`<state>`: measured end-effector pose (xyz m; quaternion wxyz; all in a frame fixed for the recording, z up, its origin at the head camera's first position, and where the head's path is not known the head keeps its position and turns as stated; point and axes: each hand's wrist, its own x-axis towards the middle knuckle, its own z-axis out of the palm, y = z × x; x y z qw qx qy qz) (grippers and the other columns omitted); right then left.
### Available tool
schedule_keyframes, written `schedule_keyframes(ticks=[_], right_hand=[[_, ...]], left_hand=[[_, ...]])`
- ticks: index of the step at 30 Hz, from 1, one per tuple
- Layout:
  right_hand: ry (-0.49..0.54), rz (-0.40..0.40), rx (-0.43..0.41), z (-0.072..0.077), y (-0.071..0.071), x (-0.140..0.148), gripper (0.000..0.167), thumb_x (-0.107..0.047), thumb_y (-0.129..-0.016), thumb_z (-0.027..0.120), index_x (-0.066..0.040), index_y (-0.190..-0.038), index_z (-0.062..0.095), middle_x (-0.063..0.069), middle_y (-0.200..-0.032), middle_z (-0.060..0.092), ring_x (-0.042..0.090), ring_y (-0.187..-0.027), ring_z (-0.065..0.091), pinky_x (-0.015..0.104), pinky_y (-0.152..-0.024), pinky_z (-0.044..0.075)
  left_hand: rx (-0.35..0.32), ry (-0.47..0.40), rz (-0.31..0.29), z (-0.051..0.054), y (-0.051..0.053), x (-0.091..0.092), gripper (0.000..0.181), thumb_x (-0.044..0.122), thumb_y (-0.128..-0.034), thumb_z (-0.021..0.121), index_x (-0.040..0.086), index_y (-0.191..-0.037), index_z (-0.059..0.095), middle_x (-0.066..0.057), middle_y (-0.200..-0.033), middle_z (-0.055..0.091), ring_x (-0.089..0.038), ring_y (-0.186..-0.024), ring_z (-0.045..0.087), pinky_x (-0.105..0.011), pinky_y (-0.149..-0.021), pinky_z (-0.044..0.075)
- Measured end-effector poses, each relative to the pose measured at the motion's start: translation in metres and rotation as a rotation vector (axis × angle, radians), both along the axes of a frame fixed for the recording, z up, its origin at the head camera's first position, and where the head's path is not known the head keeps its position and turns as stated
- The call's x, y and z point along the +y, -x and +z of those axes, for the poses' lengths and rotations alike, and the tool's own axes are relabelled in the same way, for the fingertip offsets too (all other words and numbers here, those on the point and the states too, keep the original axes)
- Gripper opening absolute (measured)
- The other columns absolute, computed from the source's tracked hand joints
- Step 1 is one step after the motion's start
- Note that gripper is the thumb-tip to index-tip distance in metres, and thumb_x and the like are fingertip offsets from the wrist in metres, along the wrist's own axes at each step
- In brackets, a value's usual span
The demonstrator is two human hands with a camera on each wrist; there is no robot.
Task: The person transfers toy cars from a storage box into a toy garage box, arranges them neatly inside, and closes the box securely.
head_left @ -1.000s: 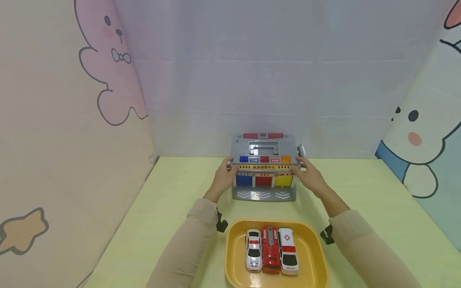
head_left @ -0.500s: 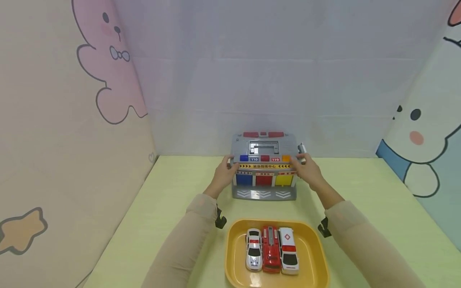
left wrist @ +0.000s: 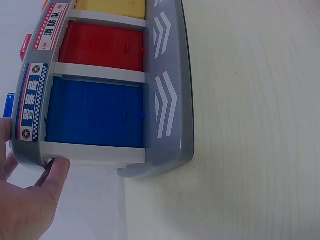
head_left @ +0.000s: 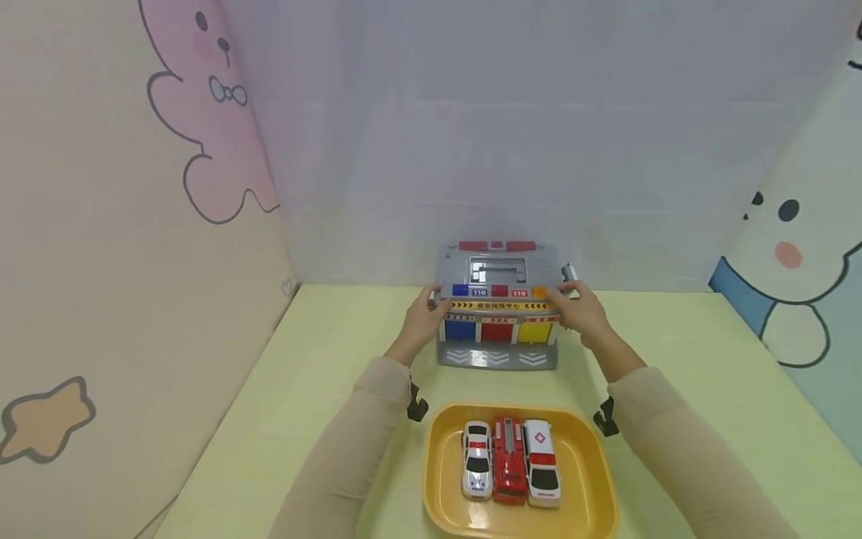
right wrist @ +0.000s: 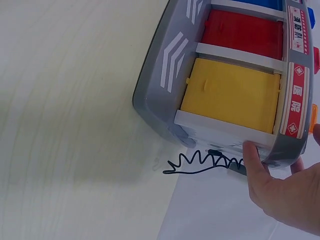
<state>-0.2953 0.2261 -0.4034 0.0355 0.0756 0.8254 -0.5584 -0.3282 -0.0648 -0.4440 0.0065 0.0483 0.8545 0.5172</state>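
Note:
A grey toy garage [head_left: 498,358] stands at the back of the table, with a blue door [left wrist: 95,112], a red door [left wrist: 102,46] and a yellow door [right wrist: 232,92], all closed. My left hand [head_left: 419,328] grips its left end at the roof edge. At the opposite end, my right hand [head_left: 587,318] holds the roof edge, with thumb and fingers on different sides of it. Close by that hand, a small grey-white part [head_left: 570,271] sticks out. In the right wrist view a black coiled cord [right wrist: 195,162] hangs beside the garage.
Nearer me lies a yellow tray [head_left: 586,479] on the pale green table [head_left: 316,352]. In it a white police car [head_left: 477,460], a red fire truck [head_left: 509,468] and a white ambulance [head_left: 542,464] sit side by side. A pale curtain backs the table.
My right hand has closed in on the garage's right end. The left hand keeps its place. The head view has shifted slightly; garage and tray keep their places relative to each other.

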Motion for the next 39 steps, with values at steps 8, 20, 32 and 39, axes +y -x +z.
schedule_keyframes(ticks=[8, 20, 32, 39], right_hand=[[-0.025, 0.006, -0.014, -0.001, 0.000, 0.001, 0.063, -0.045, -0.099, 0.052, -0.001, -0.142, 0.035, 0.026, -0.127, 0.046, 0.027, -0.090, 0.051, 0.043, -0.086, 0.050], [-0.015, 0.091, 0.004, 0.001, -0.011, 0.005, 0.072, -0.045, -0.100, 0.049, -0.004, -0.152, 0.023, 0.031, -0.146, 0.033, 0.044, -0.124, 0.043, 0.054, -0.102, 0.039], [0.013, 0.134, 0.046, 0.002, -0.031, 0.017, 0.075, -0.043, -0.100, 0.052, -0.004, -0.154, 0.016, 0.035, -0.147, 0.027, 0.049, -0.131, 0.034, 0.056, -0.106, 0.034], [-0.052, 0.138, 0.058, 0.000, -0.052, 0.023, 0.074, -0.042, -0.102, 0.049, -0.002, -0.154, 0.016, 0.036, -0.143, 0.031, 0.051, -0.125, 0.041, 0.057, -0.102, 0.038]], left_hand=[[0.010, 0.003, -0.012, -0.001, 0.001, 0.000, 0.047, 0.031, -0.1004, 0.055, 0.015, -0.143, 0.043, -0.015, -0.117, 0.060, -0.030, -0.109, 0.058, -0.044, -0.087, 0.052], [-0.007, -0.014, 0.008, -0.002, 0.000, 0.003, 0.047, 0.030, -0.1006, 0.055, 0.016, -0.144, 0.043, -0.015, -0.119, 0.059, -0.030, -0.113, 0.056, -0.044, -0.090, 0.051], [-0.008, -0.038, 0.003, -0.002, -0.002, 0.003, 0.047, 0.031, -0.1008, 0.054, 0.016, -0.144, 0.043, -0.017, -0.126, 0.057, -0.032, -0.118, 0.054, -0.046, -0.094, 0.049], [-0.003, -0.038, -0.002, -0.001, -0.003, 0.003, 0.048, 0.031, -0.1009, 0.053, 0.015, -0.145, 0.042, -0.016, -0.123, 0.058, -0.031, -0.117, 0.054, -0.045, -0.093, 0.049]])
